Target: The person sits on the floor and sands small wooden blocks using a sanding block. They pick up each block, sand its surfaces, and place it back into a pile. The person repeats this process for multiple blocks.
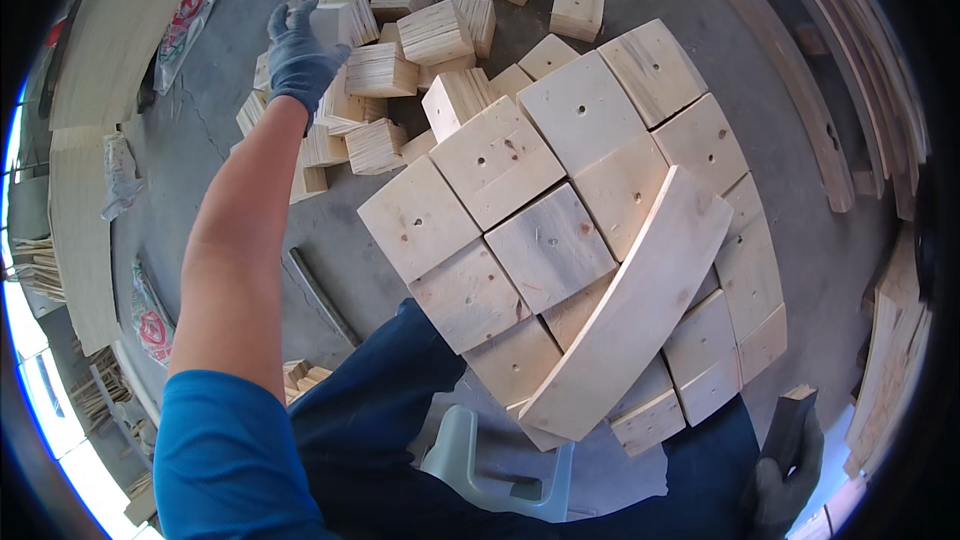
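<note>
Well, from far off I see a big group of square blocks (550,240) in rows, mid-frame; that part looks mostly done. A messy heap of blocks (385,70), upper left, is left loose. One long board (625,310) lies across the rows. The left hand (303,58), upper left, has its fingers spread wide at a pale block (335,25). The right hand (795,485), lower right, is too dark: I can't tell its grip.

The gloved left hand (303,58) touches a wood block (332,24) in a messy pile (434,34), and the gloved right hand (788,485) holds a dark thing (789,424).
</note>
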Demonstrator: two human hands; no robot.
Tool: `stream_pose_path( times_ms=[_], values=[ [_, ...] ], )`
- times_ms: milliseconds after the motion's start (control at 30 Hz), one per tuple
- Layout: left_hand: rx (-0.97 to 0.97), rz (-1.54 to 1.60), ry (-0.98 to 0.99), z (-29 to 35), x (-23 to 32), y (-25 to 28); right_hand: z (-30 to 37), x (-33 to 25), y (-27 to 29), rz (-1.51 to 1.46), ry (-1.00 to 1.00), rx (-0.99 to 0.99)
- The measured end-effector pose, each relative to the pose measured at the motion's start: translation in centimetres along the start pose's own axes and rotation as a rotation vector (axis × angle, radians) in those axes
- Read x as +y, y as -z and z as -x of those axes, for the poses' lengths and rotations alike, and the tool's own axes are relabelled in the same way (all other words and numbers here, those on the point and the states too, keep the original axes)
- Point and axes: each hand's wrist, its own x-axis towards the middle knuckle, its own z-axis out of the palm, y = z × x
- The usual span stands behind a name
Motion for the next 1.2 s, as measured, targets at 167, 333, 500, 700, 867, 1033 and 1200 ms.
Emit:
stream_pose_path(
  times_ms=[167,333,500,700,867,1033,1200],
  values=[
    [0.177,0.118,-0.017,-0.5,0.6,6.0,1.1,1.5,-0.8,-0.165,0.055,0.083],
    [0.161,0.342,-0.104,3.8,3.8,13.3,2.8,1.0,-0.4,-0.192,0.115,0.158],
    [-0.106,0.62,-0.032,11.3,10.7,20.4,4.3,2.1,-0.5,-0.116,0.288,0.264],
    [-0.213,0.804,-0.222,20.8,19.5,26.0,6.0,3.2,0.7,-0.075,0.323,0.308],
    [-0.247,0.79,-0.309,24.7,25.5,27.5,6.4,4.9,0.3,-0.11,0.376,0.313],
    [-0.333,1.015,-0.242,29.4,29.6,23.3,6.9,5.8,0.5,-0.167,0.317,0.298],
    [-0.408,1.097,-0.22,33.2,32.3,20.3,6.9,8.7,0.6,-0.204,0.313,0.333]
  ],
)
